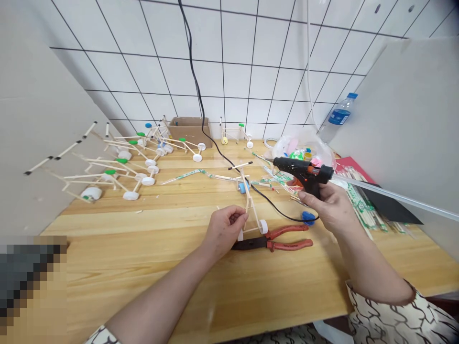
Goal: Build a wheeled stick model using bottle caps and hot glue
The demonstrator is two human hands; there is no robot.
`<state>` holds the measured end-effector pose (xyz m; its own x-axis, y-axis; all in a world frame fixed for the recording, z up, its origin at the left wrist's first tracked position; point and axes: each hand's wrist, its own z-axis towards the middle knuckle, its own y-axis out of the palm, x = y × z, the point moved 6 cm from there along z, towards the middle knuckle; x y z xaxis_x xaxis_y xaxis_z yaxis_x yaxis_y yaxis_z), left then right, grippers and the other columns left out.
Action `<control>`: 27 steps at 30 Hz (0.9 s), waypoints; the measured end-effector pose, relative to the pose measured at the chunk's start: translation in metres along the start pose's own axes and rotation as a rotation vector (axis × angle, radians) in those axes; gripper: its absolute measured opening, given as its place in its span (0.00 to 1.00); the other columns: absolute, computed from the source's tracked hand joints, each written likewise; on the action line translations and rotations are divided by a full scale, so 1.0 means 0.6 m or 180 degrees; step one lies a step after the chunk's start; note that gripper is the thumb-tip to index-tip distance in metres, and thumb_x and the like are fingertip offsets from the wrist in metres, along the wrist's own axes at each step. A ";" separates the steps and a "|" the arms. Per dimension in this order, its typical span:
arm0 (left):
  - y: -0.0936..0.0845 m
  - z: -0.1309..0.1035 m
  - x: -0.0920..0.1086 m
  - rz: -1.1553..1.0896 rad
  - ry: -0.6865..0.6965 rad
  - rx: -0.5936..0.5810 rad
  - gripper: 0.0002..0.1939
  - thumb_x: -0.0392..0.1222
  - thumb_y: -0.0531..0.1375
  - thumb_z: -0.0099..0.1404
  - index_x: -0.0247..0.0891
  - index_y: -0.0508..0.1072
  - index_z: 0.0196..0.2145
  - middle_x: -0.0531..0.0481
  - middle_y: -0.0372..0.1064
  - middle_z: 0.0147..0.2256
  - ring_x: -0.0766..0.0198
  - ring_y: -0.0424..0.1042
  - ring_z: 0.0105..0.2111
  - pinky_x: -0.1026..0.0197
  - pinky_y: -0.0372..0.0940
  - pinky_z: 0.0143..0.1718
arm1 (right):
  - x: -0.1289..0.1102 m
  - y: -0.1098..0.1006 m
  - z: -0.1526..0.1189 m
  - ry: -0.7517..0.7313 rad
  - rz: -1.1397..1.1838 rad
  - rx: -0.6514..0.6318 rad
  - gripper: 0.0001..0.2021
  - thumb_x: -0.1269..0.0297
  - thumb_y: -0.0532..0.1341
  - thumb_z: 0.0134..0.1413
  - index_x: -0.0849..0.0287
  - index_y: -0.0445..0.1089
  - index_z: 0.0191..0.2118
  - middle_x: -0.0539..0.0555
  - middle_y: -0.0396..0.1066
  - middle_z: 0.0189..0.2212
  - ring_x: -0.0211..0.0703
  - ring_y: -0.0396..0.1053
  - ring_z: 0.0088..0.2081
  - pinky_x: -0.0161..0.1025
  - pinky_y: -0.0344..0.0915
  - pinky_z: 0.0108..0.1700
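My left hand (225, 230) pinches a small tricycle model (255, 210) made of thin wooden sticks. White round wheels sit at its near end, a blue wheel (244, 188) farther off, and a black-tipped handlebar (240, 166) at the top. My right hand (333, 208) is wrapped round the handle of a black hot glue gun (303, 171), its nozzle pointing left, above and to the right of the model. A clear glue stick (394, 195) sticks out of its back. Red-handled pliers (287, 239) lie on the table just beside the model's wheels, partly behind my left hand.
Several finished stick tricycles (122, 161) stand at the left. A cardboard box (190, 131) is against the tiled wall. At the right are a plastic bag (304, 143) of colourful bits, a bottle (339, 117) and wrapped sticks (366, 205). A black cord (195, 71) crosses the table.
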<state>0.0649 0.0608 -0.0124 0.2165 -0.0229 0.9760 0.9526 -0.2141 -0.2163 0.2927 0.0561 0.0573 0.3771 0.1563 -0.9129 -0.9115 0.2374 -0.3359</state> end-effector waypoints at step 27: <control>-0.003 0.002 -0.001 -0.0055 0.0136 0.0072 0.09 0.43 0.58 0.55 0.34 0.71 0.25 0.55 0.63 0.19 0.69 0.61 0.20 0.68 0.56 0.22 | 0.010 0.114 -0.028 0.0342 -0.0165 -0.0429 0.13 0.61 0.66 0.36 0.57 0.66 0.31 0.48 0.70 0.25 0.41 0.67 0.26 0.39 0.64 0.30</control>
<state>0.0633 0.0622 -0.0125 0.1911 -0.0612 0.9797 0.9608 -0.1926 -0.1995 0.2297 0.0572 0.0247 0.4110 0.0420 -0.9107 -0.9078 0.1106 -0.4046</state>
